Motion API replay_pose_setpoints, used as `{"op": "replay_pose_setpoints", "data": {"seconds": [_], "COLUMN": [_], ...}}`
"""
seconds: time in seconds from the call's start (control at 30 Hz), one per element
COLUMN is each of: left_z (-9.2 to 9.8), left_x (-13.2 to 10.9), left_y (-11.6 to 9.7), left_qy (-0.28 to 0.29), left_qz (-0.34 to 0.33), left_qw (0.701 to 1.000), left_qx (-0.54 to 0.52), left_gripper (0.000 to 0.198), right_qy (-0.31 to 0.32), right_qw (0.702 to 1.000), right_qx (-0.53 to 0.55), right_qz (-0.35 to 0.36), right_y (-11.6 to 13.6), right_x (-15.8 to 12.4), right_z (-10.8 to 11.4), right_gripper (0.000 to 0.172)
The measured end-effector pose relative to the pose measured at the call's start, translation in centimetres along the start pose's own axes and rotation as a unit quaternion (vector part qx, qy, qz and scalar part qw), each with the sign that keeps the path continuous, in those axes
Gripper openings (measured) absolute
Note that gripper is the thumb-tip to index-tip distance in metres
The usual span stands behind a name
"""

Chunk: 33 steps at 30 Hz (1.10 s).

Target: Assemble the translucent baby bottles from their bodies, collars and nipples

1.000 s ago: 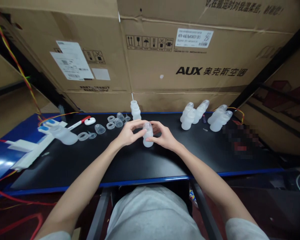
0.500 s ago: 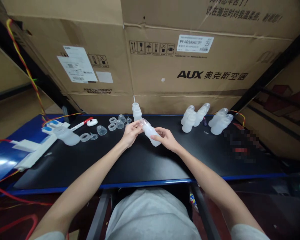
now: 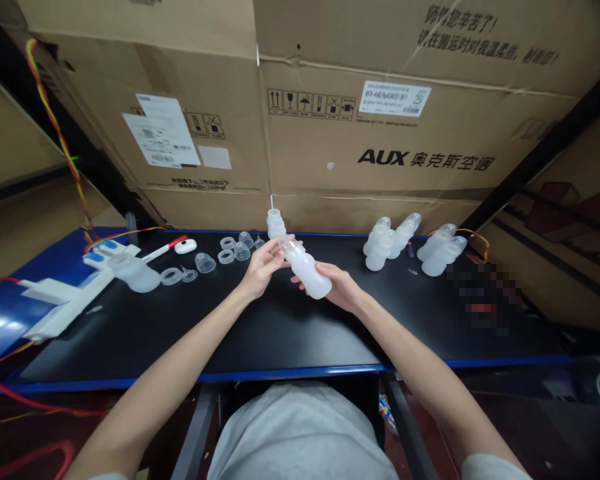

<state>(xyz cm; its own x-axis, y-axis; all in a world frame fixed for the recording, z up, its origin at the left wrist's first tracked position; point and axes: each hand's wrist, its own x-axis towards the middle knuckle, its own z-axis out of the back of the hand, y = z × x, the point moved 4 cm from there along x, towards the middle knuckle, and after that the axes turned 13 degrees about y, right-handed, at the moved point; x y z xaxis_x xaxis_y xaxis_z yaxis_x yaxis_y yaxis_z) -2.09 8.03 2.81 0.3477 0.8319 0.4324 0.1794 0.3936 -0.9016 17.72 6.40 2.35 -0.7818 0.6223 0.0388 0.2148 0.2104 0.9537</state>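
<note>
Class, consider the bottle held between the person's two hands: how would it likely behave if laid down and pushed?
The bottle would probably roll, since its body is rounded. It is likely light for its size: the wall looks like translucent plastic. Its shiny clear cap, by the left hand, might feel slippery.

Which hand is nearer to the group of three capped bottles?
Right. The right hand is in front and to the left of the three bottles; the left hand, at the top end of the held bottle, is farther left.
</note>
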Motion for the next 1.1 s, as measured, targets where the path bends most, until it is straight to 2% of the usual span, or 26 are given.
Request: {"op": "replay_pose_setpoints", "data": {"seconds": [0.07,0.1,0.17,0.2,0.3,0.43,0.53,0.63,0.77,0.87,0.93,1.0,1.1], "left_z": [0.7,1.3,2.5,3.3,5.7,7.9,8.9,10.1,12.2,13.2,13.3,13.1,12.7], "left_x": [-0.1,-0.2,-0.3,-0.3,0.0,0.3,0.3,0.3,0.2,-0.1,-0.2,-0.3,-0.2], "left_y": [-0.7,-1.1,-1.8,-2.0,-1.8,-0.8,-0.6,-0.9,-1.9,-2.0,-1.9,-1.7,-1.4], "left_qy": [-0.075,-0.12,-0.183,-0.196,-0.186,-0.131,-0.112,-0.097,-0.087,-0.047,-0.027,-0.024,-0.015], "left_qz": [-0.032,-0.05,-0.068,-0.065,-0.015,0.068,0.09,0.111,0.143,0.175,0.191,0.192,0.19], "left_qw": [0.992,0.977,0.93,0.903,0.834,0.784,0.766,0.756,0.759,0.764,0.758,0.755,0.758], "left_qx": [0.099,0.167,0.311,0.378,0.52,0.603,0.626,0.637,0.629,0.619,0.623,0.627,0.624], "left_gripper": [0.056,0.051,0.037,0.03,0.022,0.028,0.033,0.033,0.032,0.034,0.033,0.032,0.032], "right_qy": [-0.026,-0.046,-0.098,-0.131,-0.233,-0.291,-0.357,-0.42,-0.444,-0.439,-0.422,-0.38,-0.323], "right_qw": [0.997,0.993,0.981,0.973,0.933,0.883,0.832,0.771,0.71,0.68,0.666,0.667,0.683], "right_qx": [-0.068,-0.099,-0.153,-0.178,-0.263,-0.364,-0.424,-0.478,-0.531,-0.553,-0.566,-0.581,-0.589], "right_qz": [0.036,0.05,0.066,0.071,0.08,0.056,0.026,-0.038,-0.129,-0.199,-0.242,-0.272,-0.286], "right_y": [0.3,0.3,-0.1,-0.3,-0.5,0.1,1.1,2.1,3.0,3.4,3.6,3.5,3.0], "right_x": [0.1,0.2,0.4,0.5,0.4,0.0,-0.9,-2.0,-3.0,-3.6,-3.9,-3.7,-3.2], "right_z": [0.4,0.8,2.2,3.1,5.9,8.4,9.4,10.0,9.9,9.2,8.7,8.2,7.4], "right_gripper": [0.06,0.06,0.062,0.064,0.071,0.061,0.058,0.062,0.067,0.062,0.052,0.039,0.034]}}
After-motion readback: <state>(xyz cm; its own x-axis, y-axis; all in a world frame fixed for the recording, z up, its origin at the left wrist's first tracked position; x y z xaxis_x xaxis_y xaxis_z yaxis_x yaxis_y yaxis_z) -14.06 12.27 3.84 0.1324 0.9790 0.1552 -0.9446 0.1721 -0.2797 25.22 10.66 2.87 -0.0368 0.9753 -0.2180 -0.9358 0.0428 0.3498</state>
